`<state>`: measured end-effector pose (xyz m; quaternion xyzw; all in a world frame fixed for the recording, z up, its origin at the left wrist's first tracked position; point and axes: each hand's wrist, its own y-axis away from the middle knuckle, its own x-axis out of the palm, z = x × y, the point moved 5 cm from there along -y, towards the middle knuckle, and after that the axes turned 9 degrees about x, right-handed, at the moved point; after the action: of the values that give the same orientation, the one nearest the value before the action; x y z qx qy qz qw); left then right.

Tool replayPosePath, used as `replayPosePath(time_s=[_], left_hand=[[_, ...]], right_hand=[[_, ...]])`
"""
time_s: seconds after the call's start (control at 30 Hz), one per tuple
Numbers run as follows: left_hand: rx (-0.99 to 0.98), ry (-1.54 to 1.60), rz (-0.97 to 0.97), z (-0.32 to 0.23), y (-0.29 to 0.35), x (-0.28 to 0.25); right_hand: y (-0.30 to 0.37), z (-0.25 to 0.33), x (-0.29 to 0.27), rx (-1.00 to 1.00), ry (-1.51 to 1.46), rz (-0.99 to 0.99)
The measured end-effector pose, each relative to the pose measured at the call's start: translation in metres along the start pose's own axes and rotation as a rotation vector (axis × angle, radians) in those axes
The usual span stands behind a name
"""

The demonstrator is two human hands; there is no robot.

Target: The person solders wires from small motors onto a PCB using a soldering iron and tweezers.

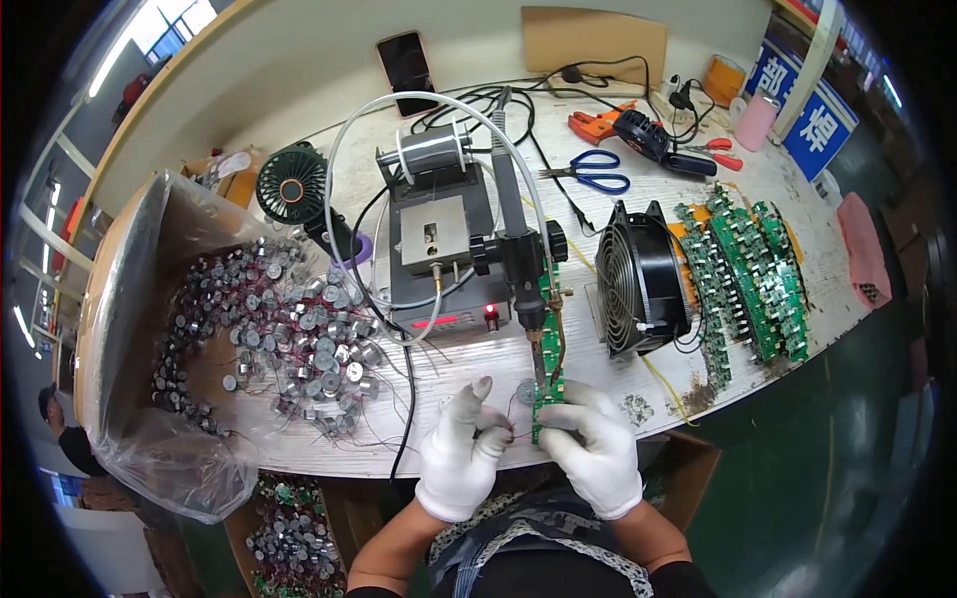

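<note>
My left hand, in a white glove, is closed with thumb and fingertips pinching thin dark red wires. These wires seem to run to a small round grey motor lying beside the board. My right hand, also gloved, grips the near end of a long narrow green circuit board. The board stretches away from me, under an upright soldering iron on a stand. The iron's tip and a thin brass-coloured solder guide come down over the board. Fingers partly hide the wire ends.
A soldering machine with a solder spool stands behind. Left are a heap of small motors and a plastic-lined box. Right are a black fan, blue scissors and stacked circuit boards.
</note>
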<state>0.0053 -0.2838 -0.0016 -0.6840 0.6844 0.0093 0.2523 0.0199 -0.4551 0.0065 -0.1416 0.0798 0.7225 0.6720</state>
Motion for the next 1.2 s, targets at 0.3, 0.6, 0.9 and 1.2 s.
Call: replayPosePath(time_s=[0.3, 0.6, 0.9, 1.2], left_hand=[[0.368, -0.186, 0.089, -0.013, -0.002, 0.012], [0.209, -0.141, 0.229, -0.022, -0.013, 0.001], [0.235, -0.367, 0.169, -0.025, -0.015, 0.002], [0.333, -0.632, 0.168, -0.034, -0.016, 0.011]], right_hand=[[0.000, -0.002, -0.001, -0.019, -0.026, 0.024], [0.001, -0.006, -0.001, -0.007, -0.076, 0.038], [0.002, -0.007, -0.001, 0.057, -0.116, 0.010], [0.002, -0.003, -0.002, 0.013, -0.128, 0.009]])
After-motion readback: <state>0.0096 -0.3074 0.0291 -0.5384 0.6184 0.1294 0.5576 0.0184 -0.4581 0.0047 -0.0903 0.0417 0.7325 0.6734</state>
